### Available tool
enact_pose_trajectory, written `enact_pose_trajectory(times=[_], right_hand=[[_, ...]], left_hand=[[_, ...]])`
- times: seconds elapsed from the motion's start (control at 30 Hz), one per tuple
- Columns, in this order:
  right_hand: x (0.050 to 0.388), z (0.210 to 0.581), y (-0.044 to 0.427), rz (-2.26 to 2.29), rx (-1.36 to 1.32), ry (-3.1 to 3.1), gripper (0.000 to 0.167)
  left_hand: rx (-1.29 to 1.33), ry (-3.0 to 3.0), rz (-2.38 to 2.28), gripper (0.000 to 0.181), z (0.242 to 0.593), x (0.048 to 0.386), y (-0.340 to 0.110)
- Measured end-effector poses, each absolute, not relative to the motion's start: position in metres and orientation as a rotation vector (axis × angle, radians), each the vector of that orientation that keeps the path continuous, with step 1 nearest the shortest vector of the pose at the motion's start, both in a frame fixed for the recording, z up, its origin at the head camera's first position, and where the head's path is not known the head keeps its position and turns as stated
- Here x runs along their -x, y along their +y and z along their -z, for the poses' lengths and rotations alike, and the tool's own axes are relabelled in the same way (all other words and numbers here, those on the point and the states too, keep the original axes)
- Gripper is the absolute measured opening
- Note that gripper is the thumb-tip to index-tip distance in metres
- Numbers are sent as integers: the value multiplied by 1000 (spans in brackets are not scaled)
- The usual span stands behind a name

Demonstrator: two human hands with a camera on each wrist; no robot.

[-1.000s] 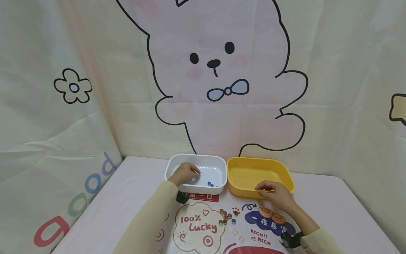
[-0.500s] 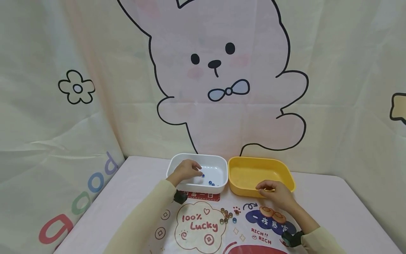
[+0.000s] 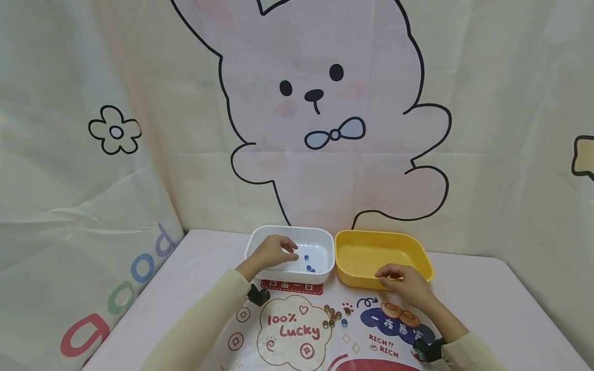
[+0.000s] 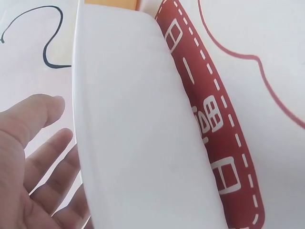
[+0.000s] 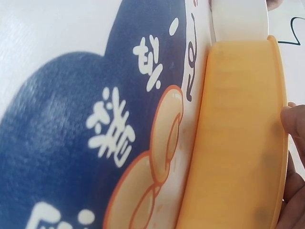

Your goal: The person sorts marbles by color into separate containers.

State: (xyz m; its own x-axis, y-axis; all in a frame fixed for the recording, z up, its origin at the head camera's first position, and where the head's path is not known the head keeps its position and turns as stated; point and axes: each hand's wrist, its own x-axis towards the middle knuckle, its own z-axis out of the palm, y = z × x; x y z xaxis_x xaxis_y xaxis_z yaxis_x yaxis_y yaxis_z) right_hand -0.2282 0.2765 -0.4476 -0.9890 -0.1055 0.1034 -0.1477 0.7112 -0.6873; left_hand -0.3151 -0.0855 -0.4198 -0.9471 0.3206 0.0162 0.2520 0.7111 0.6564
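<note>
In the head view my left hand (image 3: 276, 251) hovers over the white tub (image 3: 318, 237), its thumb and fingers parted with nothing visible between them. Small blue marbles lie on the tub's floor: one blue marble (image 3: 306, 257) right of the fingertips, and others (image 3: 309, 268) near the front wall. My right hand (image 3: 405, 282) rests at the front rim of the yellow tub (image 3: 382, 236). In the right wrist view its thumb (image 5: 294, 119) touches that rim, and the loosely bent fingers are partly hidden behind the wall. The left wrist view hides the marbles behind the white wall.
Several amber marbles (image 3: 331, 314) sit in a loose cluster on the printed tablecloth (image 3: 297, 304), with a blue marble (image 3: 344, 323) beside them. The two tubs stand side by side at the table's back, before a cloth backdrop (image 3: 320, 175).
A blue marble left my left fingers and rolled rightward on the white tub's floor. The left hand rose slightly and its fingers parted. My right hand stayed at the yellow rim.
</note>
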Motion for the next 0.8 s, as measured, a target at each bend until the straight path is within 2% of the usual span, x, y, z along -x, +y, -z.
enact_pose_trajectory(times=[0.37, 0.8], right_hand=[[228, 447, 277, -1168, -215, -2850, 9], [228, 447, 276, -1157, -215, -2847, 9]], left_hand=[[-563, 2800, -1159, 29, 416, 300, -86], [-697, 2788, -1179, 23, 408, 263, -67]])
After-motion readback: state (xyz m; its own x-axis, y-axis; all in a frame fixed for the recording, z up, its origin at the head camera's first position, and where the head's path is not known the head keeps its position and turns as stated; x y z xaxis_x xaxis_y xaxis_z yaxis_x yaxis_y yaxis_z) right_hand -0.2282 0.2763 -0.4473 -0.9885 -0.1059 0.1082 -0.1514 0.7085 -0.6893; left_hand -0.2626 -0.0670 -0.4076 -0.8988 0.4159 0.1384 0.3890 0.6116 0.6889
